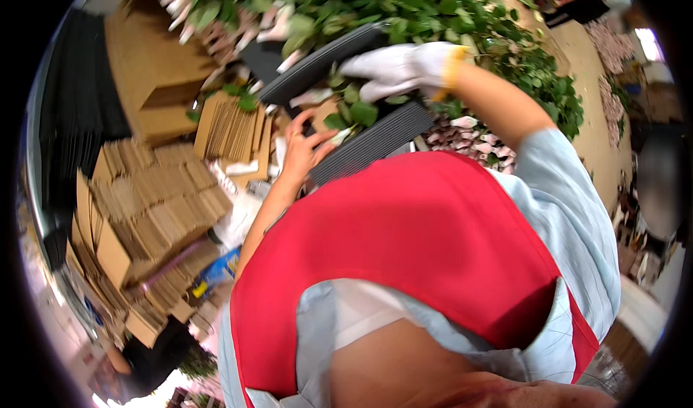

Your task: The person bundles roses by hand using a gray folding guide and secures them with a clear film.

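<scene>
Lying between two dark ridged walls, the flower (361, 113) points its pale tip (341, 137) down and left, toward the left hand (307, 148). Its long axis seems to run up and right from there, roughly along the near wall (375, 142) and the far wall (325, 62). The left hand, bare, is nearer the tip, its fingers spread at the left end of the gap; whether a finger touches the tip, one cannot tell. The right hand (390, 69), gloved, is over the leafy part, fingers together and thumb standing apart; motion blurs it, and any contact with the leaves is unclear.

The walls look like stiff corrugated card, straight and finely ribbed, against smooth, oval, glossy leaves. The glove is white and knitted-looking, with a yellow cuff (455, 65).

Just right of the near wall sits a pile of pink heads (465, 142), pale and tapered. Beyond the far wall spreads dense foliage (433, 7). To the left stand brown card stacks (162, 199), flat and sharp-edged, and farther out black sheets (76, 105). A smooth red apron (375, 220) fills the middle; a person in black (155, 354) is at lower left.
</scene>
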Available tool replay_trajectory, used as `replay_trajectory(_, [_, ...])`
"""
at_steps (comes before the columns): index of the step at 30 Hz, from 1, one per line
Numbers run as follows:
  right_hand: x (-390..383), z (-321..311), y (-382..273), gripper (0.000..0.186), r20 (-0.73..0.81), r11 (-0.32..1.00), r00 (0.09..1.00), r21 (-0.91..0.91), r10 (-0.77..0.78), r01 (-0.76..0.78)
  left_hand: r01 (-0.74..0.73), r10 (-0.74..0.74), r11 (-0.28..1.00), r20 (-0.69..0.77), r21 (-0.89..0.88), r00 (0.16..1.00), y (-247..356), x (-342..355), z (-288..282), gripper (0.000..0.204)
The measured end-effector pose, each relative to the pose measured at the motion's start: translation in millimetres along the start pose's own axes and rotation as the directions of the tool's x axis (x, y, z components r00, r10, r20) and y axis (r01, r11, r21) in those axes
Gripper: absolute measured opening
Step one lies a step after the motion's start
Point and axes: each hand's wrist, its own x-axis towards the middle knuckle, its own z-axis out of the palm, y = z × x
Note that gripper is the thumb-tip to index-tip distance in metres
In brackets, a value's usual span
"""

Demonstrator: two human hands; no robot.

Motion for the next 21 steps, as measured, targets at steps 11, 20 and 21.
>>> replay_trajectory(11, [-61.2, -37.3, -5.7, 0.074, -0.577, 0.856, 0.672, 0.097, 0.463, -0.507, 0.056, -0.064, 0.957, -0.018, -0.286, 0.998, 4.1, -6.7, 5.8, 0.031])
replay_trajectory(20, [-46.4, 2.6, 15.8, 0.047, -0.830, 0.648, 0.470, -0.183, 0.302, -0.739, 0.213, -0.186, 0.889, 0.104, -0.405, 0.977, -17.4, -13.1, 10.4, 0.029])
replay_trajectory(21, [-60.0, -12.5, -0.5, 0.047, -0.834, 0.676, 0.474, -0.178, 0.282, -0.715, 0.224, -0.197, 0.877, 0.105, -0.425, 0.975, -23.9, -16.4, 12.5, 0.030])
